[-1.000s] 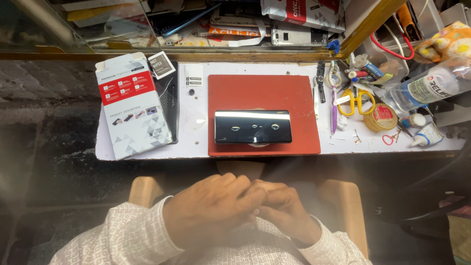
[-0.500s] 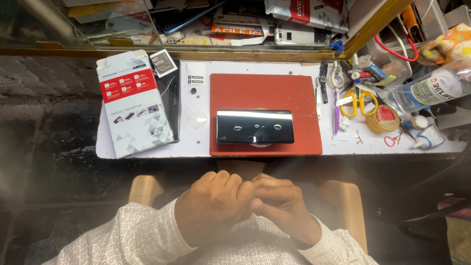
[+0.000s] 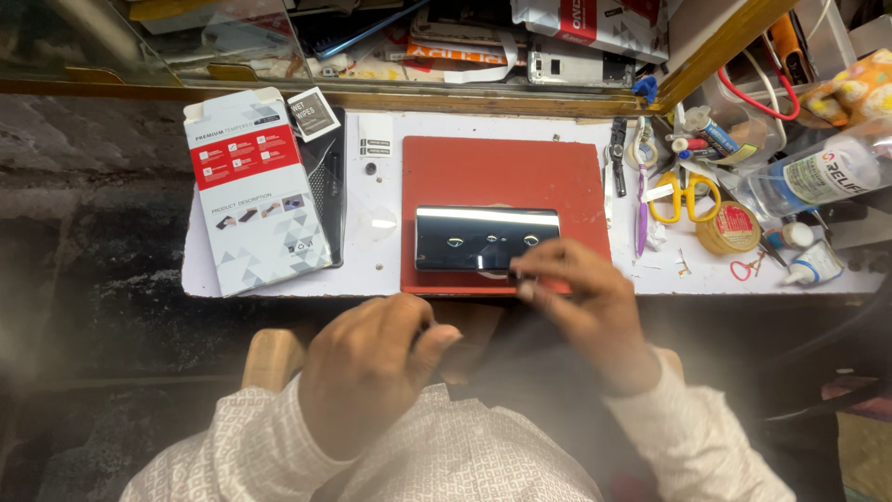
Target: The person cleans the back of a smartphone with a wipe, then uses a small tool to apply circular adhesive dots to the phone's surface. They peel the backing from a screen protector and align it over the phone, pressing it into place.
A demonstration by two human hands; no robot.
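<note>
With the phone [image 3: 487, 239] lying on the red mat [image 3: 502, 172], my right hand [image 3: 595, 311] pinches a clear film at its near edge, my left hand [image 3: 372, 372] loosely curled beside, so careful alignment seems next.

Right hand [image 3: 595, 302] at phone [image 3: 486, 238]

A white worktop [image 3: 381, 251] lies on a dark, mottled stone counter [image 3: 93, 242]. A wood-framed glass case [image 3: 186, 46] runs along its far edge. Light glares off the glass.
</note>
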